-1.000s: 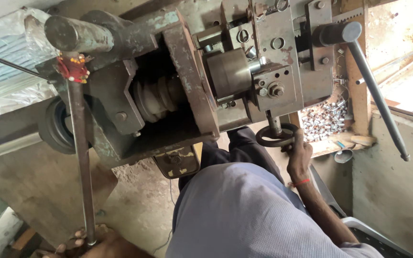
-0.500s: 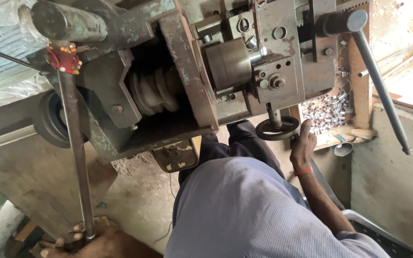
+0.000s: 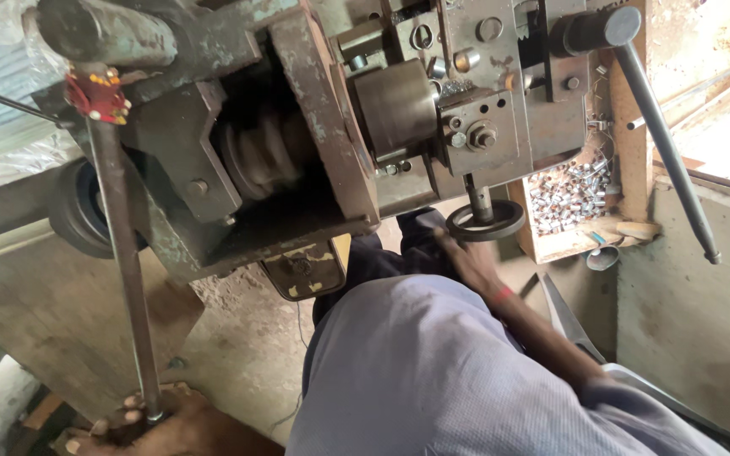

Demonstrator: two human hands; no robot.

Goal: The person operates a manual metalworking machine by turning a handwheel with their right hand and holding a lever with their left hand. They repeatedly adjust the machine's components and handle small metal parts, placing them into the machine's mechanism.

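Hands split across the machine (image 3: 314, 152): left hand (image 3: 141, 422) grips the long lever rod (image 3: 120, 270) low for leverage, right hand (image 3: 471, 257), blurred, closes on the small handwheel (image 3: 485, 221) beneath the head

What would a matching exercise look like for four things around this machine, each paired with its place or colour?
Things:
1. handwheel
2. red tag
3. small metal parts
4. long lever

Descriptions:
A. heaped in a wooden box
B. under the machine, beside the right hand
C. slanting down along the right side
D. at the top of the upright rod

Pairs: 1-B, 2-D, 3-A, 4-C
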